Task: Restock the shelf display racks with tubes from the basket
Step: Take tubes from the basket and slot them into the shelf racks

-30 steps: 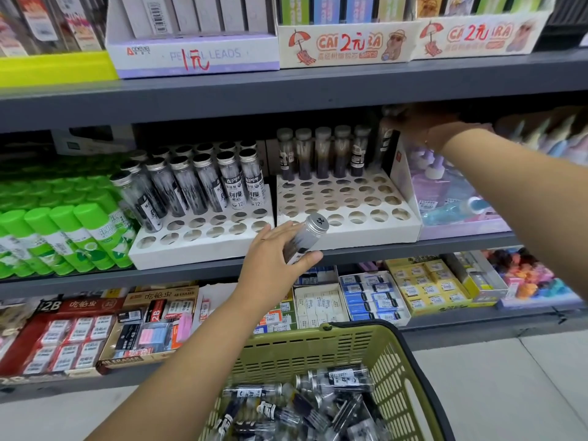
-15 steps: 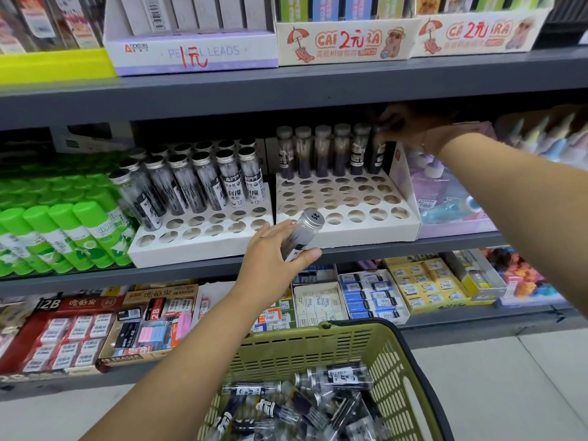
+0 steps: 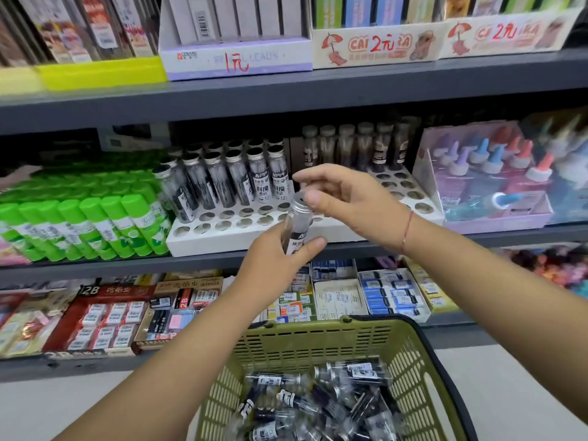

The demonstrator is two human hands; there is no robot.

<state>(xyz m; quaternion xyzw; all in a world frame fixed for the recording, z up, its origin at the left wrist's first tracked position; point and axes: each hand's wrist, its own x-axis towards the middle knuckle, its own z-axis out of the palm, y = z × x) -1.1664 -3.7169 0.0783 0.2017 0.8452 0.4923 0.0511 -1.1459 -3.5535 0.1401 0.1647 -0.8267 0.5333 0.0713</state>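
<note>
**Head view.** A clear tube with a silver cap is gripped round its lower part by the left hand, fingers curled about it, and is held tilted in front of the white left rack. The right hand is held at the tube's top. Its thumb lies against the cap's edge and its forefinger arches above, apart from the cap, so no closed pinch is shown.

The step in hand is judged to be a handover, or a steadying of the tube before it is seated. Next, the tube must be brought upright and its base lined up over a free hole. Free holes are seen along the front rows of the left rack and across most of the right rack, where only the back row is filled.

Many more tubes lie heaped in the green basket below, so the restocking is judged far from done.

The standing tubes in the left rack lean forward and could be knocked if a rear hole were chosen. Green glue sticks are packed just beside that rack. A box of bottles with coloured tips stands beside the right rack, and eraser boxes fill the shelf beneath.
</note>
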